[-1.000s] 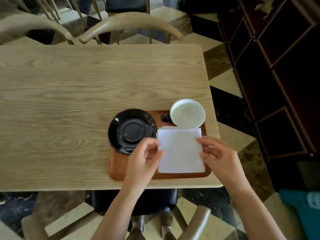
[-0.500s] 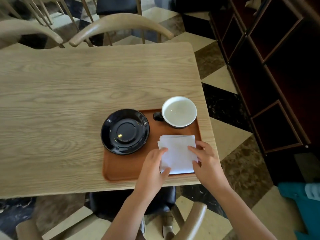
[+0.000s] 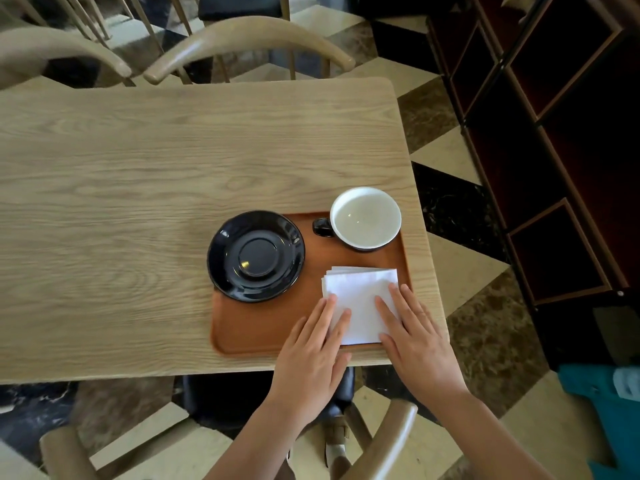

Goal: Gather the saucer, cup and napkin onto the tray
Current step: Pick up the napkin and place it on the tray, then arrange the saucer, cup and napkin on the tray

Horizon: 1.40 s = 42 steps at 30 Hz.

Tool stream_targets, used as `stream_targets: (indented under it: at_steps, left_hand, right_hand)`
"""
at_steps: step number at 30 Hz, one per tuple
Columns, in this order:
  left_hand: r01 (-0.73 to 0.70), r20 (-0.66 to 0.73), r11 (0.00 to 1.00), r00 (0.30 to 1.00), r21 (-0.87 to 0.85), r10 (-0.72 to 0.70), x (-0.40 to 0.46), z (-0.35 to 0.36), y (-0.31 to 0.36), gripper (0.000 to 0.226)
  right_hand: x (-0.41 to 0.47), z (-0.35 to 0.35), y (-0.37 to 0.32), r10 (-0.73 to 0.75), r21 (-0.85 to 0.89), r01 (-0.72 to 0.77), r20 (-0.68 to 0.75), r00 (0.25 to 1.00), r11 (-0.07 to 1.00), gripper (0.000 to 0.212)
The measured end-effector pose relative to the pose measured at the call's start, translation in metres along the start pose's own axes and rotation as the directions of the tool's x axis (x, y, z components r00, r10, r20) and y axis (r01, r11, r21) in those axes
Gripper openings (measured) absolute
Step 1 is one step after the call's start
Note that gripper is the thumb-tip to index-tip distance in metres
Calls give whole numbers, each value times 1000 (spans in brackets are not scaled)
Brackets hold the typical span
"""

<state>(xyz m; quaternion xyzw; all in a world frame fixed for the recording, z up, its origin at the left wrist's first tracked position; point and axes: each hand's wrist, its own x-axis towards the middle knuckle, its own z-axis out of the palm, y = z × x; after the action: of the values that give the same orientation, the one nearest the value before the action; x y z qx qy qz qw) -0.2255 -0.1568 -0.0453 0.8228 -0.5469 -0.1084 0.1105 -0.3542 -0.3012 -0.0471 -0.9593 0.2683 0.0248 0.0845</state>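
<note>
A brown wooden tray (image 3: 256,332) lies at the near right corner of the table. On its left part rests a black saucer (image 3: 256,256), overhanging the tray's left rim. A cup (image 3: 365,218), white inside and dark outside, stands upright at the tray's far right, handle pointing left. A folded white napkin (image 3: 360,294) lies flat on the tray's near right. My left hand (image 3: 311,355) rests flat with fingertips on the napkin's left edge. My right hand (image 3: 412,336) lies flat with fingers on its right side. Neither hand grips anything.
The light wooden table (image 3: 138,188) ends just right of the tray. Curved-back wooden chairs (image 3: 249,36) stand at the far side, another chair (image 3: 381,441) is below me. Dark shelving (image 3: 561,133) stands to the right over a checkered floor.
The napkin went from held unfolded above the tray to folded smaller and lying on the tray. Both hands flattened onto it. The view shifted slightly.
</note>
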Motion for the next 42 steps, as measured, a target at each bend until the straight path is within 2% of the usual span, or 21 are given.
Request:
stream_targets:
  at_steps: [6,9,11,14,17,19,22,25,32,42]
  left_hand:
    - [-22,51,999,998,34,21,-1,-1,-4,58]
    - [-18,68,1000,998,21,17,0,-5,-3,57]
    - [-24,64,1000,998,-6,25,0,-10,-4,55]
    - [9,-8,993,1000,-121,-10,-2,-26,-14,52]
    - [98,-140,990,984,-104,-112,-4,-44,-41,47]
    - [166,-152,984,973,-59,-173,-8,-51,-62,48]
    - [279,-83,959,958,43,-275,-16,-55,-90,54]
    - [299,-4,947,954,113,-301,-22,-54,-106,60]
    - [268,28,958,962,102,-272,-28,-53,-107,62]
    - [220,28,969,974,113,-224,-55,-46,-101,56]
  right_hand:
    - [-1,-4,-5,20,-28,-20,22,1000,999,58]
    - [0,-4,-9,36,17,-35,-54,998,999,43]
    - [2,-4,-13,78,107,-67,-98,992,992,49]
    - [8,-12,-25,76,204,-35,-195,978,978,44]
    - [26,-19,-45,-26,205,81,-257,966,975,42]
    - [41,-20,-62,-117,178,163,-247,962,970,42]
    - [62,-19,-84,-235,91,254,-178,956,963,46]
    - [75,-12,-94,-305,7,307,-105,947,952,45]
    - [75,-6,-93,-314,23,320,-148,938,947,36]
    - [52,-7,-93,-334,36,339,-102,937,940,43]
